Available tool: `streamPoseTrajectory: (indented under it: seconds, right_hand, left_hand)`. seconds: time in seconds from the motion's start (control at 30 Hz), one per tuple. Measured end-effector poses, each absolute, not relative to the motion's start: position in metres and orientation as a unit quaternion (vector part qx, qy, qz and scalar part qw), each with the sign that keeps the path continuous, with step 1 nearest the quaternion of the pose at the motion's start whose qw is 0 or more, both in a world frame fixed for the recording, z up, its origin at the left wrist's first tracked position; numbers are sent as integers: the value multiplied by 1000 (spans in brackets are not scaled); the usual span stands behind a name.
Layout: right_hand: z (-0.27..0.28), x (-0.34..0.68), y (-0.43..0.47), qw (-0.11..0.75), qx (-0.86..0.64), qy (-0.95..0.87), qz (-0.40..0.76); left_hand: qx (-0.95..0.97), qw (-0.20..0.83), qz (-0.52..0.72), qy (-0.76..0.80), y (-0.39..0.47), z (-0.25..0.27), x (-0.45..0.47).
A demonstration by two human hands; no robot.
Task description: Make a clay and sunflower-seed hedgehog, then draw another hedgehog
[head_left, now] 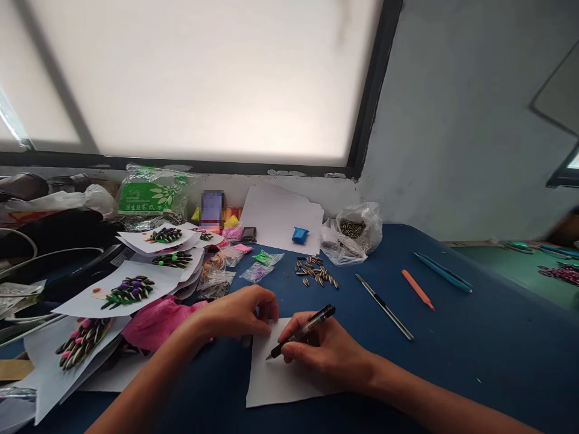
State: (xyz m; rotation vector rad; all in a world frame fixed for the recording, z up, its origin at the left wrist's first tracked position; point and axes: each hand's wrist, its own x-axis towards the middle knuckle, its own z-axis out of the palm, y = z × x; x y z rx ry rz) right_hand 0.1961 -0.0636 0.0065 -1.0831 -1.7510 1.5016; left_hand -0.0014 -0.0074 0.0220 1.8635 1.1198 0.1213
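My right hand [330, 349] is closed around a black pen [304, 333], whose tip is at a white sheet of paper [271, 386] on the blue tabletop. My left hand [242, 310] rests at the sheet's upper left corner, fingers bent and apart, thumb at the paper's edge, holding nothing. The part of the sheet under my right hand is hidden. Beyond the hands lies a loose heap of striped sunflower seeds [316, 274]. To the left are paper sheets bearing seed pictures [131, 292] with coloured dots.
Right of my hands lie a craft knife [384, 306], an orange marker [418, 290] and a blue pen [443, 272]. At the back are a bag of seeds [353, 232], stacked white paper [275, 211], a blue packet [300, 235] and a green seed bag [151, 196]. Pink material [158, 322] sits left.
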Motion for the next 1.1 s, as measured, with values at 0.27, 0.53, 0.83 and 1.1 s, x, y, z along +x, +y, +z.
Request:
streamPoseTrajectory:
  seconds: [0.27,0.53,0.83,1.1]
  right_hand:
    - [0,195,-63,297,-409,-644,574]
    - [9,193,-64,284,-420,-641,576]
    - [9,195,-63,273,-408,-655,574]
    - [9,195,-63,271,-420,-648,576]
  left_hand:
    - [762,458,51,455,-7,21,-2]
    - [766,463,45,443,-6,19,-3]
    - [763,482,4,430,-8,30,-9]
    - [780,442,-30,442,-12,36,-8]
